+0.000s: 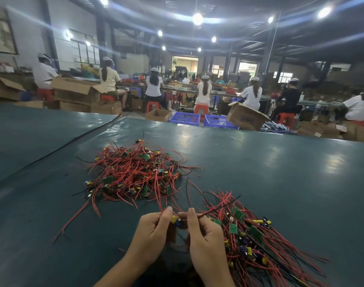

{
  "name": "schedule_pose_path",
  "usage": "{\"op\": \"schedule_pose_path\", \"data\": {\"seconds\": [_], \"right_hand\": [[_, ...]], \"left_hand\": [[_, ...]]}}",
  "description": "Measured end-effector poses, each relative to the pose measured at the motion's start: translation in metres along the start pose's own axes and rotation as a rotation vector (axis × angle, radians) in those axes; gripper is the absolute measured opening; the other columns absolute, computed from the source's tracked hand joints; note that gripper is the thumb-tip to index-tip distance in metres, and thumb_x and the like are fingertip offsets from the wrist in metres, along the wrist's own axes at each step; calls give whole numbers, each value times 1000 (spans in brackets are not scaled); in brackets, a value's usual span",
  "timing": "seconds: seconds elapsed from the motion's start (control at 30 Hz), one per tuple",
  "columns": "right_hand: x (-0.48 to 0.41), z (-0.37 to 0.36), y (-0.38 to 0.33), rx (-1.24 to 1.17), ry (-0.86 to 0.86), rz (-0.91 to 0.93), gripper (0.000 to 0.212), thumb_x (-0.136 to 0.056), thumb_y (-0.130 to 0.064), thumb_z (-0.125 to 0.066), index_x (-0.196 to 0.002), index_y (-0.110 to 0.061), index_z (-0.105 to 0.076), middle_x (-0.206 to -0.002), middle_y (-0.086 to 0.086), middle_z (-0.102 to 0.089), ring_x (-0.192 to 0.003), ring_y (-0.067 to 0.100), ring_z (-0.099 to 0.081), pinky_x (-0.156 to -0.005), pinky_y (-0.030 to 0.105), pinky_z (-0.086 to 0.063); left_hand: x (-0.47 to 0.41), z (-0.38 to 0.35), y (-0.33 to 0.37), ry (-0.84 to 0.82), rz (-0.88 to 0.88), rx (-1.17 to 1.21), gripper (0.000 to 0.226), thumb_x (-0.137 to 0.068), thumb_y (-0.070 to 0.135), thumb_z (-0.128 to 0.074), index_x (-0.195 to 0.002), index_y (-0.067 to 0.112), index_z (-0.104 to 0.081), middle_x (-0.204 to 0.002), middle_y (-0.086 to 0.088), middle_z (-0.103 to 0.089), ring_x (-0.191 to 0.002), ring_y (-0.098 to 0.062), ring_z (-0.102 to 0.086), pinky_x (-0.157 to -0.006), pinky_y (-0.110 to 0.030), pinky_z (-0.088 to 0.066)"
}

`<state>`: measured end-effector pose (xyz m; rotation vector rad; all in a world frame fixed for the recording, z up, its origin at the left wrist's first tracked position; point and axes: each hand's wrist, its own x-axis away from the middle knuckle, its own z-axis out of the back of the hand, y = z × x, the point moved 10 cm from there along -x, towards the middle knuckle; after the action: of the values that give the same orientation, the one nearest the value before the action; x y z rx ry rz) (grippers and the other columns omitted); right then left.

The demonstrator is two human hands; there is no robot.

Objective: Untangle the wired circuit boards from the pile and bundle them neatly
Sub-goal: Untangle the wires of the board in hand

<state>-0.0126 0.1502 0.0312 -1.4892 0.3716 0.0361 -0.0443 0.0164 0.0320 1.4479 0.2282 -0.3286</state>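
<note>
Two bare hands work at the near edge of a dark green table (260,162), and we take the tangled pile (135,172) of red-wired circuit boards at the table's middle as our landmark. Our left hand (150,230) sits just nearer than the pile, fingers curled, thumb and forefinger pinched on red wires that run up toward the pile's near edge. Our right hand (206,237) is beside it, to the right, likewise curled, with thumb and forefinger closed on a red wire (216,208) that slants away up and to the right. Between the two hands we see a small board piece (175,220) with a yellow and a blue part; which hand bears it we cannot tell.

Right of the hands, and nearer than the pile, lies a second group, the sorted bundle (257,241), its green boards and yellow and blue parts gathered together and its red wires fanning toward the near right. Several loose red wires trail from the pile's left side toward the near edge. A black cable (73,139) crosses the table left of the pile.

Beyond the pile, past the table's far edge, stand blue crates (185,119), cardboard boxes (77,90) and seated workers (108,77) on red stools, facing away.
</note>
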Motion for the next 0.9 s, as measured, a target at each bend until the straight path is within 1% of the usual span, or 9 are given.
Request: {"op": "schedule_pose_path", "data": {"seconds": [0.1,0.2,0.33,0.47,0.57,0.67,0.73,0.8,0.9], "right_hand": [[-1,14,-5,-58,89,-24,35,-83,-46,-51,-72,-27,-78,-59,3,-65,-48,15,-50,-46,22,-43],[-4,37,-5,-198,203,-77,29,-83,-42,-53,-75,-28,-77,-49,-2,-49,-42,11,-37,-40,21,-32],[-3,63,1,-360,359,-123,31,-93,-30,-55,-73,-23,-78,-52,-5,-51,-40,5,-36,-37,18,-33],[-1,66,2,-378,420,-105,31,-88,-37,-56,-72,-23,-78,-52,-6,-54,-40,6,-36,-37,19,-33],[-3,66,5,-406,417,-102,30,-78,-44,-60,-75,-21,-78,-52,-5,-53,-39,5,-38,-38,18,-35],[-4,41,3,-267,264,-80,32,-75,-44,-67,-70,-13,-73,-45,-2,-50,-39,5,-40,-39,17,-37],[-2,17,1,-155,165,-56,19,-76,-38,-69,-65,-25,-77,-51,3,-64,-47,7,-53,-48,18,-47],[0,7,4,-132,156,-65,20,-81,-32,-68,-64,-33,-78,-58,3,-70,-52,7,-61,-53,19,-51],[-1,28,9,-274,274,-137,18,-79,-37,-66,-71,-29,-80,-51,-5,-60,-40,3,-44,-40,17,-38]], "left_hand": [[-2,2,6,13,-32,-10,62,-94,42,-41,-50,3,-63,-49,-14,-61,-47,-30,-56,-53,-41,-46],[-6,12,12,62,-41,41,61,-96,41,-42,-51,7,-64,-53,-14,-63,-48,-22,-55,-51,-30,-44],[-9,22,9,91,-9,76,58,-91,40,-37,-58,4,-68,-59,-14,-66,-50,-19,-55,-53,-27,-44],[-6,7,14,-5,-25,98,52,-90,41,-42,-74,2,-72,-68,-12,-71,-52,-21,-58,-52,-27,-44],[-8,4,18,-33,-44,81,44,-82,43,-56,-73,3,-72,-65,-10,-70,-50,-16,-57,-50,-22,-45],[-7,0,14,-36,-15,125,38,-83,37,-56,-68,6,-72,-61,-10,-69,-48,-15,-56,-48,-23,-43],[-5,-5,15,-61,-24,134,35,-84,34,-58,-62,10,-72,-56,-9,-66,-47,-15,-56,-48,-23,-44],[-4,-9,14,-89,-31,141,34,-84,34,-59,-60,13,-72,-53,-8,-64,-47,-14,-56,-50,-21,-44],[-6,-5,11,-99,2,169,39,-81,39,-60,-64,6,-73,-54,-11,-66,-48,-14,-57,-51,-20,-46]]}}
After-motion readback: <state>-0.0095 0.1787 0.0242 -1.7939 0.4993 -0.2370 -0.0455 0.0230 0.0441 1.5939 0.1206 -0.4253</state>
